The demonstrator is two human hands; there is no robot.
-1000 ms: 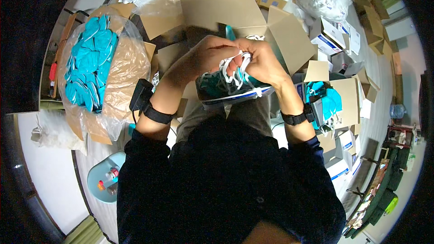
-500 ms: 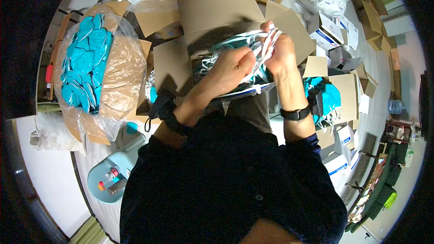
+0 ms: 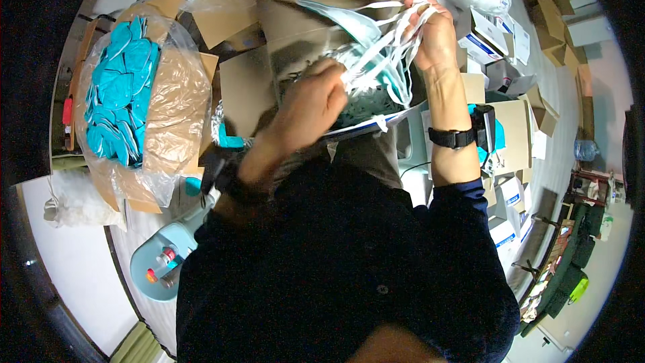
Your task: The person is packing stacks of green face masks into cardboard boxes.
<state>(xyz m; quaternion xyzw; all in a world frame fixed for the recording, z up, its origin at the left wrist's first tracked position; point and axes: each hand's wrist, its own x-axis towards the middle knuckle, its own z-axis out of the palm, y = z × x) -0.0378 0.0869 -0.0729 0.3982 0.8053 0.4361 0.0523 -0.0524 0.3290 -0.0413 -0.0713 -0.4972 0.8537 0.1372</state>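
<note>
A: What's on the left?
B: Blue-green masks (image 3: 119, 89) in a plastic-lined box (image 3: 178, 91). Next, the left hand (image 3: 310, 105) curls its fingers by some white straps (image 3: 386, 64). It's blurry, so I can't tell if they grip.
A: And the middle?
B: One mask (image 3: 355, 23) hangs over an open box (image 3: 247, 87). It's probably light, soft and bendy; hold its straps. It looks pale blue-green and pointy.
A: The right?
B: The right hand (image 3: 431, 30) has fingers closed around the straps.

a packing workroom, by the look of its open cardboard cartons (image 3: 246, 91), white boxes (image 3: 485, 32) and heaped teal pieces (image 3: 115, 89).
</note>
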